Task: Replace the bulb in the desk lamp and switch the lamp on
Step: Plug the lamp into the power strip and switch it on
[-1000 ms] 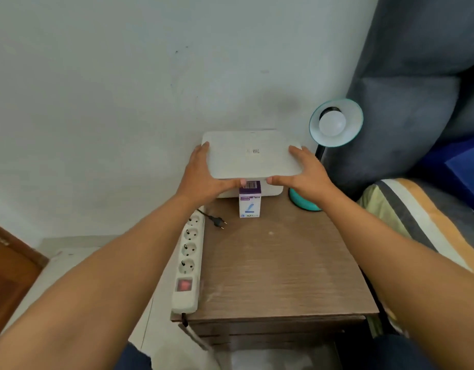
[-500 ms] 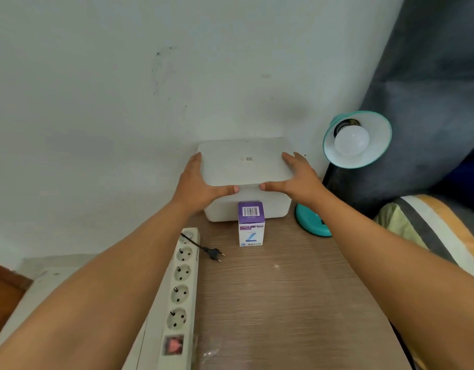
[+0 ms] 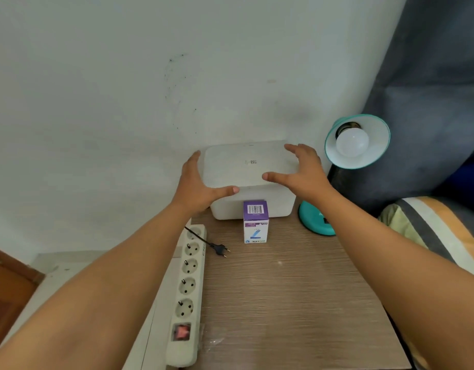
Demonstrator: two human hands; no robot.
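Note:
The teal desk lamp [image 3: 377, 134] stands at the back right of the wooden table [image 3: 283, 303], its shade facing me with a white bulb [image 3: 352, 142] in it. Its round base [image 3: 314, 222] rests on the table. A purple and white bulb box [image 3: 255, 221] stands upright in front of a white storage box [image 3: 278, 206]. The lid [image 3: 243, 166] lies on that storage box. My left hand [image 3: 198, 188] grips the lid's front left corner. My right hand [image 3: 305, 169] hovers just over the lid's right side, fingers spread.
A white power strip [image 3: 189, 289] with a red switch runs along the table's left edge. A loose black plug [image 3: 221, 249] lies beside it. A dark grey cushion [image 3: 430, 102] and a striped pillow [image 3: 430, 231] sit to the right. The wall is right behind the box.
The lid came down from in front of me onto the white box. My right hand has let go and lifted off it. The camera moved closer.

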